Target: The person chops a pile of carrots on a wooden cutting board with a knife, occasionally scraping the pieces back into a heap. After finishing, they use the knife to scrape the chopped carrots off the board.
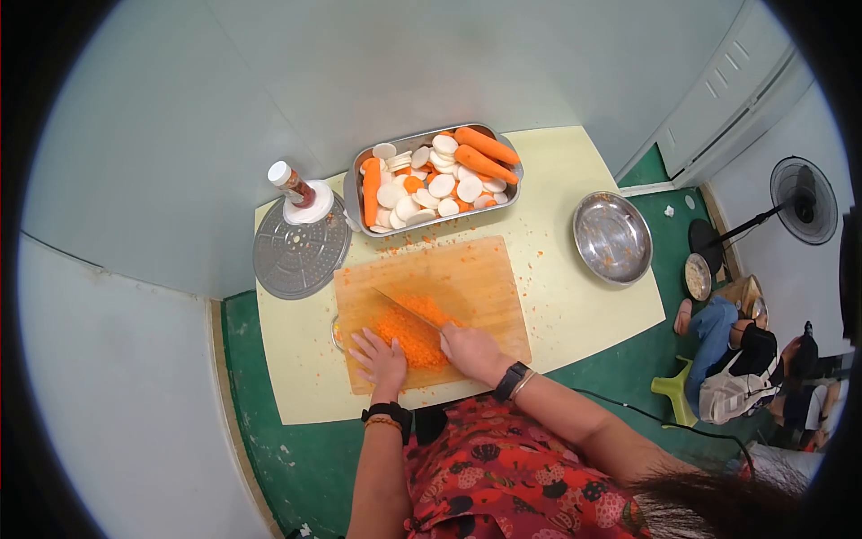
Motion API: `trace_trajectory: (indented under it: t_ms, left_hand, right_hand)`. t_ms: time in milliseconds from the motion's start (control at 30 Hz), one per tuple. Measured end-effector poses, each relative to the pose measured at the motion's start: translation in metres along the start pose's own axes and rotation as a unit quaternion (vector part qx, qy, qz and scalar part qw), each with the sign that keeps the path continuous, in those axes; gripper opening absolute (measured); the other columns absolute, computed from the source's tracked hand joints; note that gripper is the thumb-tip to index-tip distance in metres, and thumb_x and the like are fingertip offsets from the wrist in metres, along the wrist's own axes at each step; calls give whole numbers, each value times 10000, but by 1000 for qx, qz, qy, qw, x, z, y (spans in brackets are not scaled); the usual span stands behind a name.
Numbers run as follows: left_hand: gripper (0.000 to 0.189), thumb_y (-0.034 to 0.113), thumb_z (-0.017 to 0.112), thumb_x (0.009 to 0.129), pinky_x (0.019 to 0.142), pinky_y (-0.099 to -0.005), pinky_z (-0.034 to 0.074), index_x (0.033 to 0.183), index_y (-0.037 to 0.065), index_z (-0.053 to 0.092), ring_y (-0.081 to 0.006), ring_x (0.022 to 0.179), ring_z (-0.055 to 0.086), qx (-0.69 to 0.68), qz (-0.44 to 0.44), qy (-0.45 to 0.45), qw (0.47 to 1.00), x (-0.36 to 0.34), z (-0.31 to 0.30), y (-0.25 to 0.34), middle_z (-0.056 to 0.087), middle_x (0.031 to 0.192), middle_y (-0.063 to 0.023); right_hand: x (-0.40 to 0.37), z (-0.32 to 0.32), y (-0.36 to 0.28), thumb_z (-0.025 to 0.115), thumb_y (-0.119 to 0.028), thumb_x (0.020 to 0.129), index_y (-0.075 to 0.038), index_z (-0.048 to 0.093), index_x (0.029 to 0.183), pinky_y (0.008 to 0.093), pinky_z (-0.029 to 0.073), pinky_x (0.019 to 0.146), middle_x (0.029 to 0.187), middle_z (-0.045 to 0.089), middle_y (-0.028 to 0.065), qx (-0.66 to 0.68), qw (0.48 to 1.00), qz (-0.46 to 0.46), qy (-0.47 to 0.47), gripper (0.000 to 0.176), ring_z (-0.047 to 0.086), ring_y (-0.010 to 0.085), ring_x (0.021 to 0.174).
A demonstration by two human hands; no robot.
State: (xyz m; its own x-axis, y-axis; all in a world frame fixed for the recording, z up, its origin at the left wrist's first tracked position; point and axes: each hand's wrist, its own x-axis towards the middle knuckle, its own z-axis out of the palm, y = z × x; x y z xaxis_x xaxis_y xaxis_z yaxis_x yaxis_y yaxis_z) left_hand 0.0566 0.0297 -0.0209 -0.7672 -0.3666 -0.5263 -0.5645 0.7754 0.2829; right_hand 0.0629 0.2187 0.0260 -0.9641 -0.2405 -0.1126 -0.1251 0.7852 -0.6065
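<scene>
On a wooden cutting board (pixel 489 278) lies a heap of finely chopped carrot (pixel 415 337). My right hand (pixel 474 352) is wrapped around the handle of a knife (pixel 406 307), whose blade stretches up and left across the heap. At the heap's left edge my left hand (pixel 383 361) lies with fingers spread, touching the board and the carrot bits. Behind the board, a metal tray (pixel 422 232) holds white radish slices (pixel 440 185), carrot slices and several whole carrots (pixel 485 163).
An empty-looking metal bowl (pixel 612 235) sits at the table's right. A grey perforated disc (pixel 296 256) and a white-capped jar (pixel 292 180) stand at left. Carrot crumbs dot the yellow table (pixel 575 314). A fan (pixel 802 202) and a seated person (pixel 718 346) are at far right.
</scene>
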Motion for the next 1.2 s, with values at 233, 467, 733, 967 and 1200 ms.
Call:
trace_trajectory:
  t_ms: [233, 467, 733, 967, 1200]
  left_hand:
    - [766, 431, 413, 985, 1120, -649, 62, 1553, 148, -15, -394, 1471, -126, 1, -3, 0, 1000, 2, -1, 2, -141, 1618, -93]
    - [772, 427, 429, 981, 1116, -652, 66, 1553, 140, -2, -397, 1470, -124, 3, 0, 4, 1000, 1, -1, 1, -130, 1618, -106]
    - [744, 438, 382, 997, 1116, -654, 61, 1553, 155, -23, -400, 1467, -134, 17, -3, 3, 1000, 5, 2, -1, -153, 1616, -87]
    - [747, 441, 380, 996, 1118, -651, 42, 1553, 167, -36, -392, 1468, -141, 8, -2, -3, 1000, 2, -1, 0, -162, 1615, -83]
    - [753, 441, 376, 996, 1120, -648, 38, 1552, 172, -54, -389, 1469, -144, 8, -6, -5, 1000, 4, 1, -1, -171, 1614, -78]
  right_hand:
    - [3, -4, -9, 505, -226, 942, -24, 563, 877, 494, 515, 563, 675, 636, 211, 11, 1000, -21, 5, 220, 648, 387, 631]
    - [5, 4, -4, 511, -220, 940, -25, 573, 861, 490, 514, 547, 664, 634, 210, -1, 1000, -22, 2, 220, 649, 381, 620]
    - [4, 8, -4, 507, -215, 940, -20, 555, 852, 493, 514, 543, 658, 636, 203, 2, 1000, -30, -2, 220, 646, 381, 604]
    - [2, 12, -2, 493, -217, 944, -15, 554, 862, 494, 518, 550, 668, 641, 212, 0, 1000, -17, -19, 226, 653, 380, 619]
    - [0, 9, -5, 487, -216, 945, -13, 558, 875, 498, 520, 563, 678, 647, 212, 4, 1000, -16, -26, 226, 656, 383, 630]
